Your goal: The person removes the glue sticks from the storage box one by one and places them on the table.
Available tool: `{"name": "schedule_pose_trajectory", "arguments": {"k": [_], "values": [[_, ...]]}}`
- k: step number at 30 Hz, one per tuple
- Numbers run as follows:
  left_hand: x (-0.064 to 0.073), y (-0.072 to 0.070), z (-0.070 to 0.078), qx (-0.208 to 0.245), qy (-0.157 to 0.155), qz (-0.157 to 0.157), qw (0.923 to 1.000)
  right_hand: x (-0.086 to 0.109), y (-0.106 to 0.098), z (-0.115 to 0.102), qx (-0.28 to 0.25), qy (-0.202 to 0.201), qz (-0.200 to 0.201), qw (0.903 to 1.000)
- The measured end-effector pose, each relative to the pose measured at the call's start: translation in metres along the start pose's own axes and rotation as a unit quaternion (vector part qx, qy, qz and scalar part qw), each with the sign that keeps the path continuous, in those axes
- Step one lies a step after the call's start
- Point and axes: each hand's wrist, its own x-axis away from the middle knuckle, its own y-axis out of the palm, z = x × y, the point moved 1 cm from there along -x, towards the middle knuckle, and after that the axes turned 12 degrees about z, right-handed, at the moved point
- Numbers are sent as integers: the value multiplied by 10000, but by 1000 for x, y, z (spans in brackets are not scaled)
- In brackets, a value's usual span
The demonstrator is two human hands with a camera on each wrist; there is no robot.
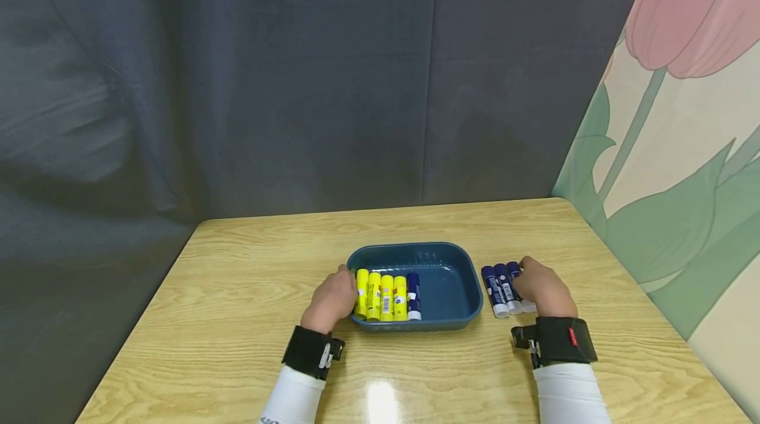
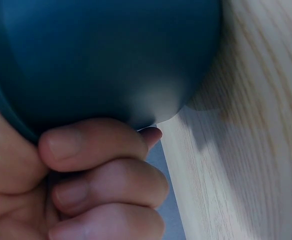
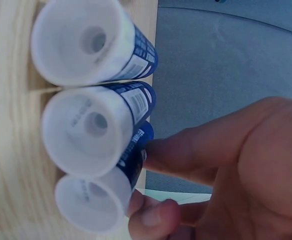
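A dark blue rectangular tray [image 1: 441,325] sits on the table. Along its left half lie several yellow glue sticks [image 1: 373,296] side by side, with one dark blue glue stick [image 1: 413,297] at the right end of the row. My left hand [image 1: 335,297] grips the tray's left end, its fingers [image 2: 93,142] curled against the outer wall. Right of the tray, three dark blue glue sticks with white ends [image 1: 495,292] lie in a row. My right hand [image 1: 543,287] pinches the rightmost glue stick [image 3: 93,202] between thumb and fingers, partly covering it in the head view.
The wooden table [image 1: 249,279] carries all of this. A dark cloth [image 1: 326,81] hangs behind and on the left, and a wall painted with tulips [image 1: 671,213] stands to the right. Each wrist wears a black strap [image 1: 567,339] with a small device.
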Motion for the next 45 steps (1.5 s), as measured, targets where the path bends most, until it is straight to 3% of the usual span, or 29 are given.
{"name": "schedule_pose_trajectory", "arguments": {"k": [45], "values": [[0,0,0,-22,25,30,10000,5,-9,3,-25,65,259,9996]]}}
